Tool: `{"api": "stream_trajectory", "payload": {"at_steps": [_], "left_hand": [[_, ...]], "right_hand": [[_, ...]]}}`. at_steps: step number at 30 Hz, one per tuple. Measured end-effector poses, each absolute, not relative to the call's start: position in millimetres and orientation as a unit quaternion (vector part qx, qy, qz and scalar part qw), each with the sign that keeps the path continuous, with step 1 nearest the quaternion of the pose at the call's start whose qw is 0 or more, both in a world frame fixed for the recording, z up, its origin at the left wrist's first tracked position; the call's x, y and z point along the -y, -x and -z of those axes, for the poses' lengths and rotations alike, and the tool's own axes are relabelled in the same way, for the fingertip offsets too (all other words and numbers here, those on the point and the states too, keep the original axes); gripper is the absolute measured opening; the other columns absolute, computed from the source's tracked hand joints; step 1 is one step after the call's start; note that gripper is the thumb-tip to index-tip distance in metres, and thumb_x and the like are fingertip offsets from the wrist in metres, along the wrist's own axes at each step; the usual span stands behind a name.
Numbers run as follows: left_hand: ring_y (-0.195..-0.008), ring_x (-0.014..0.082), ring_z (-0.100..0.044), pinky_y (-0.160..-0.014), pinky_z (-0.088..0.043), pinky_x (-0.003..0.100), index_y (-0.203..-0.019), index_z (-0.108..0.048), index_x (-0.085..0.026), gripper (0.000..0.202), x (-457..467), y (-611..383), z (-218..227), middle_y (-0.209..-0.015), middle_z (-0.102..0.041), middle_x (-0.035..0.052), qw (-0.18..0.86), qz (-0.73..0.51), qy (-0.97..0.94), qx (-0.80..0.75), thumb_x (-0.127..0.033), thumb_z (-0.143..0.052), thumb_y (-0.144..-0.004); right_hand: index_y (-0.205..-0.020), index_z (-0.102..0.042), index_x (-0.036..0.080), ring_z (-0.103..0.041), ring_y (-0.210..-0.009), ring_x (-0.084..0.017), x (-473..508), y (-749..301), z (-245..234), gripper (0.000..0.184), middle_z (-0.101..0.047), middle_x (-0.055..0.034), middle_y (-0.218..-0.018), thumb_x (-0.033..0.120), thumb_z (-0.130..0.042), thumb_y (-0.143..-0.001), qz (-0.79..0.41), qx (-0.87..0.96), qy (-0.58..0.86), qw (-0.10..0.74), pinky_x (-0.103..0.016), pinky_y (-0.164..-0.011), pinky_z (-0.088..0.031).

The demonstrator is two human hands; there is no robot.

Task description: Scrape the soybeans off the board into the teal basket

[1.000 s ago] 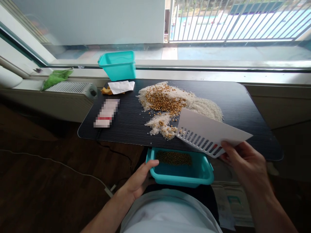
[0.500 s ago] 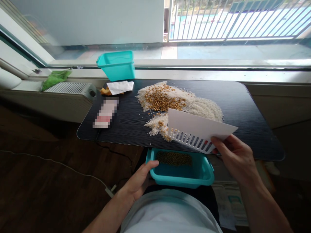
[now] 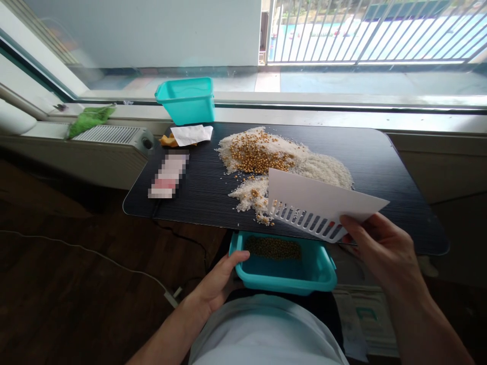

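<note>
My left hand (image 3: 222, 276) grips the left rim of a turquoise plastic bin (image 3: 281, 281), thumb over the edge. The bin is below the table's front edge and has a layer of small round greenish-brown grains (image 3: 274, 248) inside. My right hand (image 3: 380, 243) pinches a white slotted sheet (image 3: 312, 190) by its right end, with the row of slots along its lower edge. Behind the sheet, a heap of white rice (image 3: 323, 167) mixed with yellow-brown round beans (image 3: 262, 157) is spread over the table. A smaller patch of rice (image 3: 249, 195) lies nearer the front edge.
The dark table (image 3: 198, 197) has rounded corners. At its back left stand another turquoise bin (image 3: 190, 101) and a white paper (image 3: 192, 135) on something yellow. A blurred-out flat item (image 3: 169, 175) lies at the left. A radiator (image 3: 110, 137) and window are beyond.
The white slotted sheet and my right hand have shifted slightly to the right. My left hand keeps its hold on the bin.
</note>
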State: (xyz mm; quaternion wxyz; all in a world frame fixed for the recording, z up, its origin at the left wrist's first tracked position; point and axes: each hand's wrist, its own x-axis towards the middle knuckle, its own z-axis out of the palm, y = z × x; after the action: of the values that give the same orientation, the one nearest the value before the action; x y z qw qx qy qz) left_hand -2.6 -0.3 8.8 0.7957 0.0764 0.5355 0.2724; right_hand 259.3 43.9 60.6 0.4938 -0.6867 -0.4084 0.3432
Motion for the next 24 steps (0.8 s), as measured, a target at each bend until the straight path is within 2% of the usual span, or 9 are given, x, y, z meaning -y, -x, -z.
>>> {"api": "stream_trajectory", "payload": {"at_steps": [6, 11, 17, 24], "left_hand": [[-0.104, 0.0281, -0.065, -0.084, -0.054, 0.037, -0.120, -0.059, -0.013, 0.049, -1.3, 2.2, -11.3, -0.113, -0.071, 0.0132, 0.794, -0.275, -0.072, -0.538, -0.036, -0.066, -0.077], [-0.103, 0.0278, -0.065, -0.084, -0.054, 0.037, -0.120, -0.059, -0.013, 0.047, -0.8, 1.9, -10.2, -0.114, -0.071, 0.0133, 0.792, -0.275, -0.073, -0.541, -0.035, -0.065, -0.079], [-0.104, 0.0271, -0.065, -0.082, -0.054, 0.036, -0.122, -0.059, -0.015, 0.049, -0.7, 1.9, -10.7, -0.115, -0.070, 0.0119, 0.789, -0.277, -0.077, -0.543, -0.035, -0.065, -0.079], [-0.105, 0.0283, -0.064, -0.080, -0.054, 0.035, -0.119, -0.060, -0.014, 0.049, -1.1, 2.6, -10.9, -0.115, -0.070, 0.0125, 0.788, -0.280, -0.076, -0.543, -0.036, -0.067, -0.075]], "right_hand": [[-0.089, -0.075, 0.028, -0.062, -0.060, -0.016, -31.1, -271.1, -60.7, 0.031, -0.071, 0.0021, -0.069, 0.049, -0.077, -0.066, -0.346, 0.403, 0.714, 0.456, -0.028, -0.055, -0.054], [-0.092, -0.075, 0.026, -0.064, -0.060, -0.019, -32.7, -267.1, -62.0, 0.036, -0.071, -0.0003, -0.071, 0.050, -0.078, -0.065, -0.350, 0.399, 0.708, 0.467, -0.032, -0.057, -0.055], [-0.084, -0.075, 0.026, -0.063, -0.059, -0.018, -40.6, -251.5, -66.2, 0.020, -0.071, 0.0017, -0.068, 0.039, -0.077, -0.069, -0.364, 0.407, 0.684, 0.484, -0.031, -0.055, -0.054], [-0.082, -0.076, 0.027, -0.061, -0.055, -0.017, -44.5, -254.3, -63.2, 0.017, -0.071, 0.0022, -0.066, 0.035, -0.078, -0.068, -0.369, 0.408, 0.668, 0.502, -0.029, -0.048, -0.052]]}}
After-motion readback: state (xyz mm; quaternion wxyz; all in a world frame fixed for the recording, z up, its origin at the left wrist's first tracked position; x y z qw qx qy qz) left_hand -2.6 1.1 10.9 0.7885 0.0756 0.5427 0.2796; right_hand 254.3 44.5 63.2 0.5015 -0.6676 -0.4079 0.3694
